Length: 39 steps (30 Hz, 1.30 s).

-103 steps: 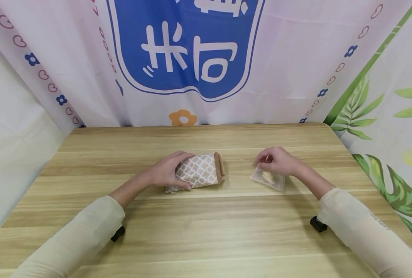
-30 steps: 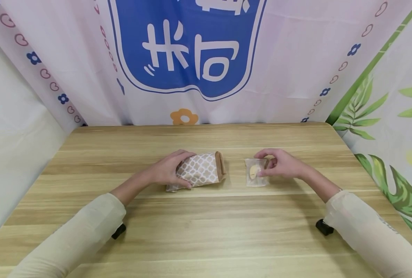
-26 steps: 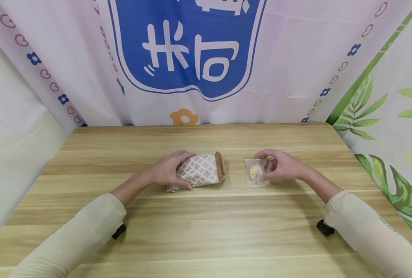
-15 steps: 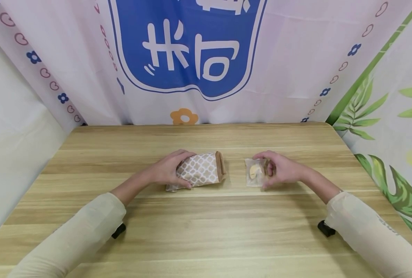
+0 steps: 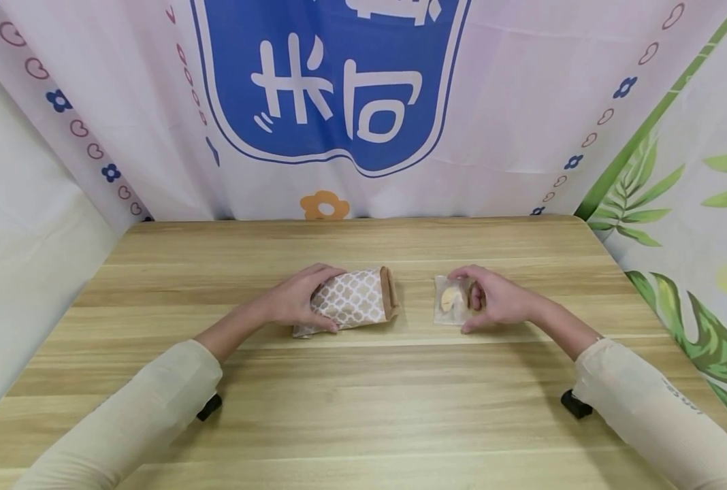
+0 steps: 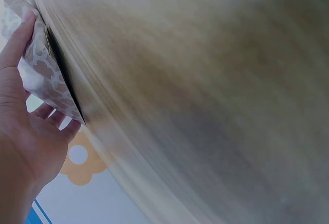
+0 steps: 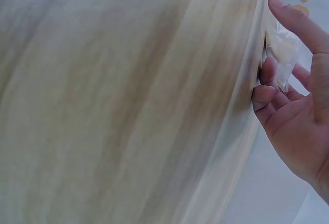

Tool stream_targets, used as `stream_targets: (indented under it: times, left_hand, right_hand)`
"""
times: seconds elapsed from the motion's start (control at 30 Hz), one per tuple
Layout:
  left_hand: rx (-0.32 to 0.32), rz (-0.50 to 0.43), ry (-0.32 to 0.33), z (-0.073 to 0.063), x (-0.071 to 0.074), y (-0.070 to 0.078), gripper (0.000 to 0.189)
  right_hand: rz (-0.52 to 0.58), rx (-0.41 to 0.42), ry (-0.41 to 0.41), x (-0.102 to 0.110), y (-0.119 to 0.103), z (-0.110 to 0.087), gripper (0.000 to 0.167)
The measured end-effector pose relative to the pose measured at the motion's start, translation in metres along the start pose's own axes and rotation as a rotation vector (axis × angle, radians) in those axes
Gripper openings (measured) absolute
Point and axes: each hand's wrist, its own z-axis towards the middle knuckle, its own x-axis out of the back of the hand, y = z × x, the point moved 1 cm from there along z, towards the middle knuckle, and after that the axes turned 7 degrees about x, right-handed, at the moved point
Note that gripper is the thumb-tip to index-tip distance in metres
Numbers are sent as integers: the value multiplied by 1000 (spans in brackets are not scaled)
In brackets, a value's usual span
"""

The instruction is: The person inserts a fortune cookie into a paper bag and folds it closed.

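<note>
In the head view, my left hand (image 5: 299, 297) grips the left end of a paper bag (image 5: 354, 297) with a white and tan lattice print. Its folded brown end points right. The left wrist view shows the thumb across the bag's (image 6: 43, 72) printed face and the other fingers beneath. To the right, a small clear packet (image 5: 446, 314) with a pale yellow piece inside lies on the table. My right hand (image 5: 495, 296) is at the packet's right edge, index finger by its upper corner and thumb by its lower one. In the right wrist view, the thumb stands apart from the packet (image 7: 285, 54).
Both things lie on a wood-grain table (image 5: 339, 408). A printed cloth (image 5: 492, 136) with a blue emblem hangs along the back edge, and a leaf-patterned cloth (image 5: 700, 272) hangs at the right. Black wrist mounts (image 5: 576, 403) sit under the sleeves.
The right hand has brought the packet leftward and turned it square to the table. Its thumb has since slid off the packet's middle to the lower corner. My left hand keeps its grip.
</note>
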Motion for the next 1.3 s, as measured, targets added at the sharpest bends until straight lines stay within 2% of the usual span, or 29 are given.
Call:
stream_targets:
  times: [0.3,0.43,0.7,0.97,1.1,1.3]
  left_hand:
    - [-3,5,-1,0,1,0,106]
    - [-1,5,-3,0,0,0,106]
    - [-1,8,1,-1,1,1,105]
    - [7,2,-6,0,1,0,105]
    - [9,3,-9,0,1,0,105]
    - [10,7,-7,0,1,1,106]
  right_hand:
    - [16,-31,5,0,0,1,99]
    - [21,-55,4,0,-1,1,96]
    - [38,-24,15,-2,-1,3,83]
    - [40,-11,27,-4,-4,5,79]
    - [38,5,32,-5,-5,5,82]
    - [-13,17,25,-5,-5,6,96]
